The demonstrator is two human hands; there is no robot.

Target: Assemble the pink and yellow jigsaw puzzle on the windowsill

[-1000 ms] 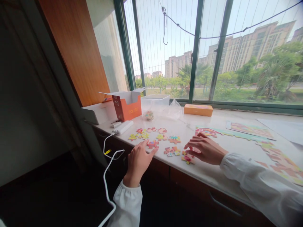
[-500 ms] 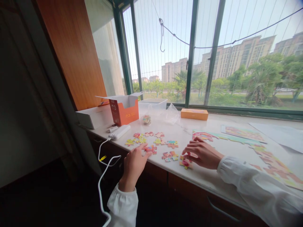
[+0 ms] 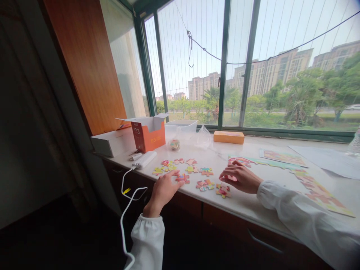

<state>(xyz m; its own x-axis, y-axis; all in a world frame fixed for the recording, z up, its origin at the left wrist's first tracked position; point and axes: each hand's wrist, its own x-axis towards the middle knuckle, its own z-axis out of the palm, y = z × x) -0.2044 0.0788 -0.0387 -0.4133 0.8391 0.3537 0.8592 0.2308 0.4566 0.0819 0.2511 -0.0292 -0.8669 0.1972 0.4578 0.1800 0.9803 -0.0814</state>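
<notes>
Head view: a loose puzzle piece [image 3: 182, 177] is touched by the left hand [image 3: 163, 191]; the right hand [image 3: 239, 176] seemingly pinches another. Part of the puzzle border [image 3: 281, 165] is assembled; several pieces remain scattered.

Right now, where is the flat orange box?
In the head view, the flat orange box lies at the back of the counter by the window, right of the clear plastic bag and beyond the right hand.

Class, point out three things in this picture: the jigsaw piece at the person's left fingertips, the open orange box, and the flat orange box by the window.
jigsaw piece [image 3: 182, 178], head view, on its red middle.
open orange box [image 3: 149, 138], head view, on its front face.
flat orange box [image 3: 228, 137], head view, on its top face.
</notes>
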